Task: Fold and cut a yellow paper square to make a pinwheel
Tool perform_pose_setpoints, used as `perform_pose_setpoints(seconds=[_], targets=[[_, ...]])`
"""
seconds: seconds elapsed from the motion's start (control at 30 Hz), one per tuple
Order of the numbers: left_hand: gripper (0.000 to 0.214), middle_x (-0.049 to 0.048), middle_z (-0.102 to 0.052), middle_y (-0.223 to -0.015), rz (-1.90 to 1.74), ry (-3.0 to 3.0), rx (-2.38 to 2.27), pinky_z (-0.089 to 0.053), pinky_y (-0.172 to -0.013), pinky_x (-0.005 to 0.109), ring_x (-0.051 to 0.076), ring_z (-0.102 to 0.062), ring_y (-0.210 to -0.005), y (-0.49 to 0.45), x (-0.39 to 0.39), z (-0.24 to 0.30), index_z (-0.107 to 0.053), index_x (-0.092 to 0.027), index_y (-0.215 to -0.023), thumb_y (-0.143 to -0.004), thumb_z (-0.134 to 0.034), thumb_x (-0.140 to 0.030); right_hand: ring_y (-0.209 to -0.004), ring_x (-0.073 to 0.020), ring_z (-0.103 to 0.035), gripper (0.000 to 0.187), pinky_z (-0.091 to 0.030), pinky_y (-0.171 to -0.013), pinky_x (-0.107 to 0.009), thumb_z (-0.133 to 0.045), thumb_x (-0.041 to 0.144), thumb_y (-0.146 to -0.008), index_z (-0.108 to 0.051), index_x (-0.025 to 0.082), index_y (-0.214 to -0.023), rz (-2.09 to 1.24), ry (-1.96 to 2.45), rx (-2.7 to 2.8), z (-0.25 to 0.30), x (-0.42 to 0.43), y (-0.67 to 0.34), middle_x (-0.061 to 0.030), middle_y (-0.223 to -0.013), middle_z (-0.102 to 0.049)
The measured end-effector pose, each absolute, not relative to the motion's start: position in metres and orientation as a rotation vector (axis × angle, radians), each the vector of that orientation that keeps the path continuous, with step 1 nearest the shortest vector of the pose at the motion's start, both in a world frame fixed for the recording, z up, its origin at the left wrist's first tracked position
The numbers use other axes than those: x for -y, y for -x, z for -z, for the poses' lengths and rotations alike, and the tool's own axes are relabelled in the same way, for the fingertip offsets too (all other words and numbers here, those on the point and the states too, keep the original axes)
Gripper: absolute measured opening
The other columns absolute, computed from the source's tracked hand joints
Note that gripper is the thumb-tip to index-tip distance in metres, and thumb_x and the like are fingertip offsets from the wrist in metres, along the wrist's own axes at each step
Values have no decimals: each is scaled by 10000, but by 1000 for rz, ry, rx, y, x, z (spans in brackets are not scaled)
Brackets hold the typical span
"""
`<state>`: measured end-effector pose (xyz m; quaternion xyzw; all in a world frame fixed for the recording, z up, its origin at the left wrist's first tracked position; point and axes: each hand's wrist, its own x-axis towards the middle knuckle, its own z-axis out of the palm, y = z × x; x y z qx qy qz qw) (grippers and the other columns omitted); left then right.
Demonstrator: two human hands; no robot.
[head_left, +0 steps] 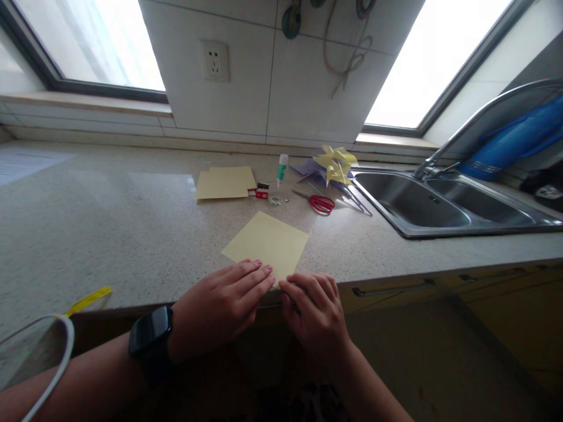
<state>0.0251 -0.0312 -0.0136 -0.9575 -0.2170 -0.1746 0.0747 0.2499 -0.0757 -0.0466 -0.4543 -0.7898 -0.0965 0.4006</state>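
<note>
Left hand [215,302]: fingers are extended, held close together, and laid over the near left edge of the sheet [268,240].
Right hand [314,310]: fingers are curled at the sheet's near corner; whether the corner is pinched cannot be told.
Sheet: one, yellow, placed cornerwise on the counter [132,234], near corner at the front edge.
Open room: the widest stretch of counter is found left of the sheet; a narrow strip is left between sheet and scissors [322,204]; the right side is bounded by the sink [409,199].
Spare sheets [224,183]: at least two, overlapped, beyond the sheet.
Tools: one glue stick [282,167], stood upright; one pair of scissors, red-handled; one tape roll [275,200]; one red box [262,190].
Pinwheels [336,163]: one yellow is seen, set over purple paper; exact count is obscured.
Sink: two basins.
Watch [152,331]: one, worn on the left wrist.
</note>
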Motion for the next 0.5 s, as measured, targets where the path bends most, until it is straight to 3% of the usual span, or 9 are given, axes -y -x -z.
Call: perform_pose_setpoints(seconds=[0.2,0.5], targets=[[565,133,-558,-1488,469,2890,697,-438,-1154,464,307,-523,-1356,-25,30,14,-503,-104,-1447,-888,-571,-143,-879,-200,-609,179,-464,-844,-393,-712,89,-876,-669,214,-997,236,1112,1994,48,76,-253,-30,-971,-736],[554,115,-538,-1509,430,2898,727,-411,-1177,449,292,-501,-1376,-25,29,11,-501,-114,-1455,-904,-547,-142,-866,-200,-621,237,-484,-826,-392,-753,78,-842,-698,205,-1035,248,1069,1959,47,75,-253,-34,-981,-754]])
